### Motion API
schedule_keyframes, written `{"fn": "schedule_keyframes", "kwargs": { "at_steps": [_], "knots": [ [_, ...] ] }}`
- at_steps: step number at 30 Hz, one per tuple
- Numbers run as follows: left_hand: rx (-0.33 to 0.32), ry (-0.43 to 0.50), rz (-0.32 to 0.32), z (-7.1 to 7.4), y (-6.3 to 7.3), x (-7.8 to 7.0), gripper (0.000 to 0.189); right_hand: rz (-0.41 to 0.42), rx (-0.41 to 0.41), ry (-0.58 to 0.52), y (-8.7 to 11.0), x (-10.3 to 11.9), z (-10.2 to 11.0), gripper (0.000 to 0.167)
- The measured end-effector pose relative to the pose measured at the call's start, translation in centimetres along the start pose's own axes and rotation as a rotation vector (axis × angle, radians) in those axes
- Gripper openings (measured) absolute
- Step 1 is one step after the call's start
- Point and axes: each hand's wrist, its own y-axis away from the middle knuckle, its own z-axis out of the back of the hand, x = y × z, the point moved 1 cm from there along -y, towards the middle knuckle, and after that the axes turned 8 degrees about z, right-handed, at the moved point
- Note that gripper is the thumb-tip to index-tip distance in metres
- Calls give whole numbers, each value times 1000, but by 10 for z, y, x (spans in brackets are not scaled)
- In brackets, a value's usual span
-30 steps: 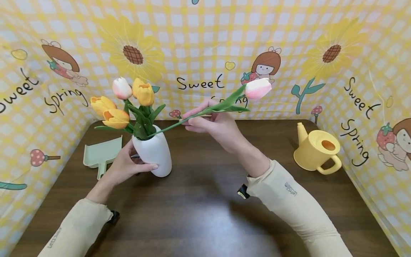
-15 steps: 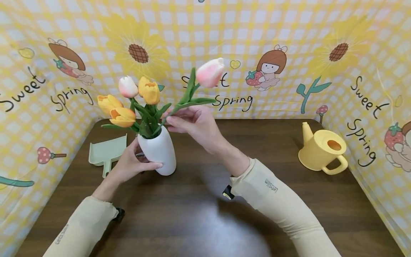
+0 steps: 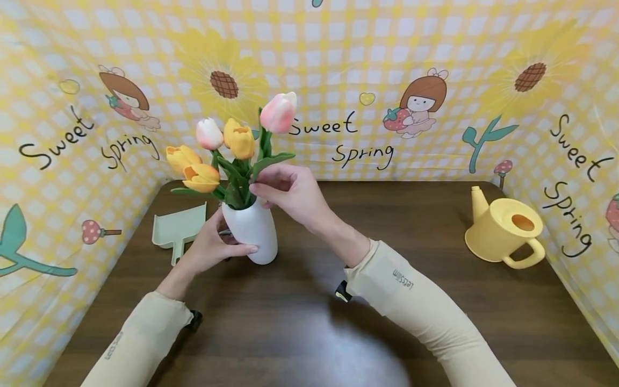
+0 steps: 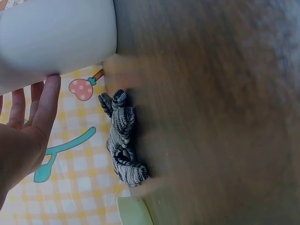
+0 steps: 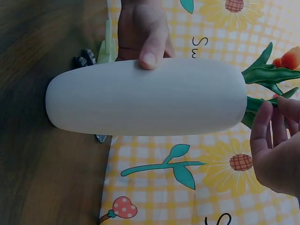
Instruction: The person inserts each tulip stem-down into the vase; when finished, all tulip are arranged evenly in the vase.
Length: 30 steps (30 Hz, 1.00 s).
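Observation:
A white vase (image 3: 255, 236) stands on the dark wooden table, gripped round its left side by my left hand (image 3: 213, 247), thumb across its front. Several tulips fan out of its mouth: yellow tulips (image 3: 239, 138) and a white-pink tulip (image 3: 209, 134). My right hand (image 3: 296, 192) pinches the stem of a larger pink tulip (image 3: 278, 114) right at the rim; its bloom leans up to the right of the others. In the right wrist view, my right fingers (image 5: 265, 124) meet the green leaves (image 5: 268, 75) beside the vase mouth. The lower stems are hidden inside the vase.
Behind the left forearm lies a pale green dustpan (image 3: 180, 227). A yellow watering can (image 3: 500, 228) stands at the right of the table (image 3: 300, 333). The left wrist view shows a black-and-white knitted item (image 4: 122, 136) near the table edge. Checked cloth (image 3: 319, 70) walls the back and sides.
The right hand has come left toward the vase, turning the pink tulip from nearly level to upright, its stem lower in the mouth. The left hand keeps its hold on the vase.

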Motion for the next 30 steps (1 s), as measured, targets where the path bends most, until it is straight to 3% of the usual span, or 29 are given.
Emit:
{"fn": "schedule_keyframes", "kwargs": {
  "at_steps": [4,11,20,30],
  "knots": [
    [-13,-5,12,0,-2,-1,96,2,-5,78,-1,-2,-1,16],
    [-6,12,24,0,-3,-2,94,-67,0,131,1,-11,0,20],
    [-13,0,27,1,0,-1,93,-63,21,129,12,-19,1,20],
    [-18,-11,20,0,3,-3,93,-67,15,189,26,-10,34,18]
  ]
}}
